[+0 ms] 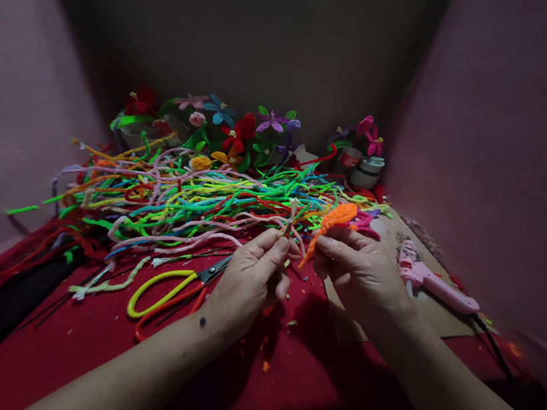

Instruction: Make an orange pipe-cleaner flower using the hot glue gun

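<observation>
My left hand [261, 267] pinches a thin stem with a pale tip [294, 206] that points up, near the middle of the view. Just to its right, my right hand [354, 261] is closed on a fuzzy orange petal [338, 218], whose narrow end points down and left. The two hands are close but apart. Beside my left hand lie scissors [165, 300] with one yellow and one red handle loop, their blades partly hidden behind the hand. Behind both hands spreads a pile of coloured pipe cleaners [212, 196].
On the right, a pink glue gun [438, 287] rests on a cardboard sheet [450, 324]. Fuzzy flowers [243, 128] and small jars [367, 171] stand at the back. Orange scraps [266, 366] dot the red cloth [278, 392]. A black object [15, 309] lies at the left.
</observation>
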Available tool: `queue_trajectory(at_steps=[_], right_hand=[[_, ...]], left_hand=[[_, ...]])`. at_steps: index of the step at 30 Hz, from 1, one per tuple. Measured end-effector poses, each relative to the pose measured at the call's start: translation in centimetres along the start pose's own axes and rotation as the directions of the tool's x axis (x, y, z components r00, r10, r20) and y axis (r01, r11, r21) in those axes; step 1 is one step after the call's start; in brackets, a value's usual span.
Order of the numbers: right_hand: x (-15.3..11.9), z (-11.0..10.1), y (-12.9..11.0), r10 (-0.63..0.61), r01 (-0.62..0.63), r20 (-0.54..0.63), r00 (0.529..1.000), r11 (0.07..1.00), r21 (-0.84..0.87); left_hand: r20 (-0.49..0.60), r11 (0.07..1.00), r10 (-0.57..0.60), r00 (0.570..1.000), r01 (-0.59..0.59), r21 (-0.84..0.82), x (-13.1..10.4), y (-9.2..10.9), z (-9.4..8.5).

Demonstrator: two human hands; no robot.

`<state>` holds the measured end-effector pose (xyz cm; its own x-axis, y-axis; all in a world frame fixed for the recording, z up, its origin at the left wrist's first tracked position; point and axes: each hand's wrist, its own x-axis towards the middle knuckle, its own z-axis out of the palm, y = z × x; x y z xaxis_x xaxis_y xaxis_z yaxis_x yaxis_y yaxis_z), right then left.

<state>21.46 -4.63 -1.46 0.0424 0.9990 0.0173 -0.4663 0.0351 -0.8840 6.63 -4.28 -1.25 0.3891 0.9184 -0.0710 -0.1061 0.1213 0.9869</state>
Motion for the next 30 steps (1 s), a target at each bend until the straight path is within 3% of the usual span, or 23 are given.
queue_trajectory(at_steps=[4,13,30], right_hand=[[-0.1,0.0,-0.2,0.002,-0.002,-0.015,1.0,0.999,-0.038],[-0.2,0.4,0.5,0.035,-0.035,-0.001,0.999,0.999,-0.022],[-0.3,0.6,1.6,0.03,-0.032,-0.036,0.999,0.999,-0.044]], left_hand=[[0.042,1.0,0.016,0.999,-0.015,-0.019,0.2,0.3,-0.3],[-0.064,0.995,0.077,0.995,-0.08,-0.058,0.4,0.3,-0.3],[-0.046,0.996,0.082,0.996,-0.084,-0.038,0.5,-0.6,-0.3]])
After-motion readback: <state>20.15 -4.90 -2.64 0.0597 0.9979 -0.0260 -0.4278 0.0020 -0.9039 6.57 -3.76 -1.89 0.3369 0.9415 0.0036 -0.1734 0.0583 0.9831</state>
